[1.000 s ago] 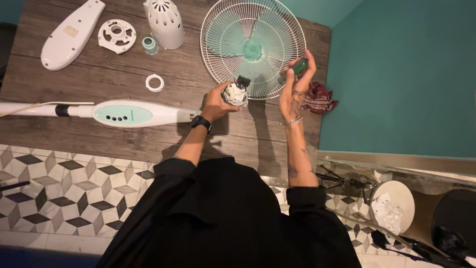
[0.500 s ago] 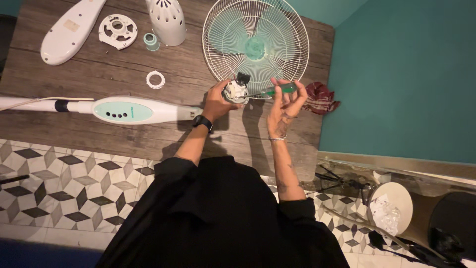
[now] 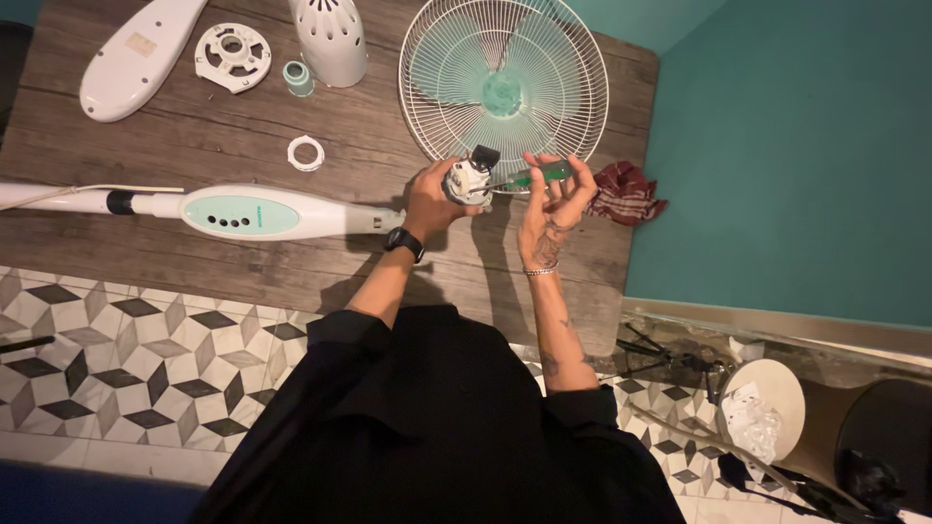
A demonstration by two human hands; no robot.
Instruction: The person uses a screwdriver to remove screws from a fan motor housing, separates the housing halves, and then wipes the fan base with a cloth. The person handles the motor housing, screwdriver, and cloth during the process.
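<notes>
Motor (image 3: 469, 181) (small, white) in left grip (image 3: 427, 199)

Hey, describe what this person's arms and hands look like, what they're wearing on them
Both arms come out of a black top with the sleeves pushed up to about the elbow, forearms bare. The left hand has a black watch strapped at the wrist. The right hand has a thin bracelet at the wrist and dark tattoo markings on the forearm and near the wrist. No gloves on either hand.
</notes>
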